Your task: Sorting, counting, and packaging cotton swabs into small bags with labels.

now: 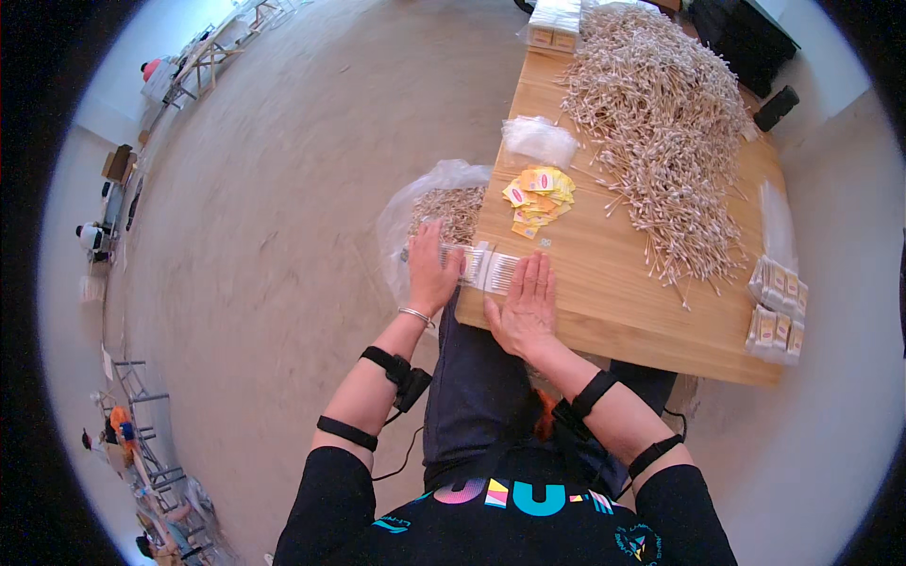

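Observation:
Off the table's near left corner, my left hand has its thumb against a small clear bag of cotton swabs, its other fingers extended behind. That bag lies across the table edge. My right hand is flat, fingers together and stretched out, pressing beside and partly over a second clear bag of cotton swabs on the tabletop. White bag edges meet between the two. Beyond my hands is a pile of yellow and orange cards, with a stack of empty clear bags behind it.
A large heap of loose cotton swabs covers the far and right part of the wooden table. Filled packs lie at the right edge, others at the far end. A plastic sack of swabs stands left. People work along the far left.

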`<act>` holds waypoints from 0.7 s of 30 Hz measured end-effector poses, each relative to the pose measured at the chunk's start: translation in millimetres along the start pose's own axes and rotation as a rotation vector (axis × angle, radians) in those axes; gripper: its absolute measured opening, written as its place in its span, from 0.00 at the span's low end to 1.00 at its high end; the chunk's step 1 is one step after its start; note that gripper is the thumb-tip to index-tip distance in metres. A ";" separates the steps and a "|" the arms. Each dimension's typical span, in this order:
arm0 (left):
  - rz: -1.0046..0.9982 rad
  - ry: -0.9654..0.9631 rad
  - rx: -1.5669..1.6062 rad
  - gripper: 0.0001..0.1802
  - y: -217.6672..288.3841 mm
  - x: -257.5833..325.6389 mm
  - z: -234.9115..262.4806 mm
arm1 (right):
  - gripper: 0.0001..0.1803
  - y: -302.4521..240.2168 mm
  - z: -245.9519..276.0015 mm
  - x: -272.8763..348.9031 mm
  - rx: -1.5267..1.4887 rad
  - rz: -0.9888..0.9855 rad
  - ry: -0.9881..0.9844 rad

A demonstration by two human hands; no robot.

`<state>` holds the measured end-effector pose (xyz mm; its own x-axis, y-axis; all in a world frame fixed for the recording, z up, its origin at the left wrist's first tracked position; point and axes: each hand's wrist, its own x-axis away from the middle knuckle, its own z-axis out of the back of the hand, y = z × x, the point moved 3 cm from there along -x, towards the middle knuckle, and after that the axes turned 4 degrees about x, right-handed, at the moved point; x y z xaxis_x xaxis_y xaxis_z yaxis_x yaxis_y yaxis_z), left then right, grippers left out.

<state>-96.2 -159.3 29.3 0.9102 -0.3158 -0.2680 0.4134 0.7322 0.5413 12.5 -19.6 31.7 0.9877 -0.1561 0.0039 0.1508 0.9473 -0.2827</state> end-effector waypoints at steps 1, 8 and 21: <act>0.005 0.004 -0.001 0.27 -11.9 0.9 -4.3 | 0.49 -2.6 -0.8 -1.3 0.006 0.000 -0.003; 0.379 -0.226 0.775 0.27 -33.5 -0.9 -22.2 | 0.49 -20.9 -5.3 -13.5 -0.022 0.029 -0.010; 0.400 -0.233 0.989 0.24 -26.6 2.3 -23.6 | 0.50 -38.5 -9.0 -14.5 0.009 0.052 -0.036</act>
<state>-105.7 -165.2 -4.5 0.9227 -0.3454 0.1711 -0.1710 0.0308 0.9848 -7.9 -56.4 33.9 0.9950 -0.0969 0.0239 0.0998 0.9563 -0.2748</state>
